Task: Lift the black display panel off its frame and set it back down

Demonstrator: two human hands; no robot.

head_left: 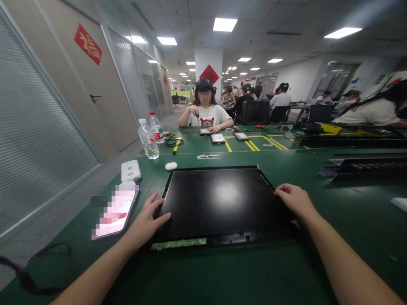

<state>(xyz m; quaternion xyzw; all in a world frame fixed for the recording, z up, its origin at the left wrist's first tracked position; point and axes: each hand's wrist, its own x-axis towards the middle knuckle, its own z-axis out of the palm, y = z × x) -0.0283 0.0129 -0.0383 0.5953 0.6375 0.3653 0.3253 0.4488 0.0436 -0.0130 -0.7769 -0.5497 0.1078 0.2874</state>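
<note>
A black flat display panel (219, 201) lies face up on the green table (222, 271) in front of me, with a green circuit strip (178, 244) showing along its near edge. My left hand (146, 220) rests on the panel's left edge, thumb on top and fingers curled along the side. My right hand (294, 199) grips the panel's right edge with bent fingers.
A phone (116, 214) lies left of the panel, with a white power bank (130, 170) and a small white case (171, 166) beyond. Two water bottles (149, 139) stand at far left. A person (206, 112) works opposite with a screwdriver. Black trays (365, 165) sit at right.
</note>
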